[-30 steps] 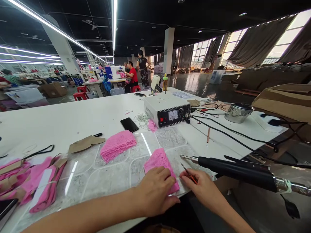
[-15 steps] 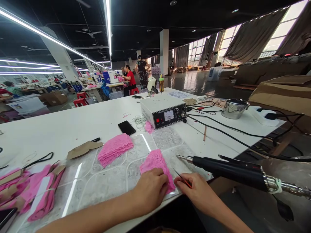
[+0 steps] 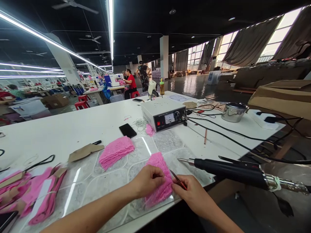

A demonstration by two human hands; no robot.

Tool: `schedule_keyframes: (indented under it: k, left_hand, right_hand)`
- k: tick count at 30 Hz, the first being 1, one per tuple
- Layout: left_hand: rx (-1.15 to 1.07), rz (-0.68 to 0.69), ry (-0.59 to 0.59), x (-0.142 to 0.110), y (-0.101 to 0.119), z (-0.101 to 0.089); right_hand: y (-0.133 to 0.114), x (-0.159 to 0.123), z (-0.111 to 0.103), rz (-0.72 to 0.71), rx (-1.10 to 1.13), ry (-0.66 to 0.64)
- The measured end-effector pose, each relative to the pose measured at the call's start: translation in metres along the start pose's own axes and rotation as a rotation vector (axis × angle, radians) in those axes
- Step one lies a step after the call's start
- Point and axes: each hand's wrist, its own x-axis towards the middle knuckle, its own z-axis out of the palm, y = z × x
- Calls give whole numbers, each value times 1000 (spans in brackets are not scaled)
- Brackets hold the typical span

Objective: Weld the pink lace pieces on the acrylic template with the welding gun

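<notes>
A pink lace fabric piece [image 3: 157, 191] lies near the table's front edge; whether it is a single layer cannot be told. My left hand [image 3: 149, 181] is over its left side, fingers curled and closed on the lace. At its right edge, my right hand [image 3: 188, 191] grips slim, dark and reddish tweezers [image 3: 178, 180], tips pointing up and left. The thumb and finger of that hand touch the lace edge. Just beyond my right hand, a black handheld tool with a metal tip [image 3: 218, 168] points left. A stack of pink lace pieces [image 3: 116, 152] rests farther left.
A white control box [image 3: 161, 113] stands mid-table beside a black phone [image 3: 127, 130]. Pink bundles [image 3: 46, 200] and brown card [image 3: 85, 152] lie left. At right are a metal canister [image 3: 234, 112] and black cables [image 3: 225, 132]. Co-workers [image 3: 131, 82] are in the background.
My left hand has shifted slightly up and left, uncovering more of the lower lace. My right hand has moved a little left, bringing the tweezers closer to the lace.
</notes>
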Motion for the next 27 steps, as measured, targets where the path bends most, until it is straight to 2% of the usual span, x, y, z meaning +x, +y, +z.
schedule_keyframes:
  k: [2,6,9,15,21,27]
  left_hand:
    - [44,-9,7,-3,4,0]
    - [321,-62,90,-10,12,7]
    - [398,-17,140,-9,11,10]
    - [188,56,72,-3,-2,1]
    - [104,158,132,0,-5,-2]
    - [-205,220,12,8,-11,1]
  right_hand:
    - [0,0,1,-1,40,-10]
    - [-4,3,3,-32,94,-49]
    - [-7,5,2,-42,101,-79]
    - [-9,6,-1,-22,35,-49]
    - [-5,12,2,-35,-176,125]
    - [-1,14,6,-55,-227,226]
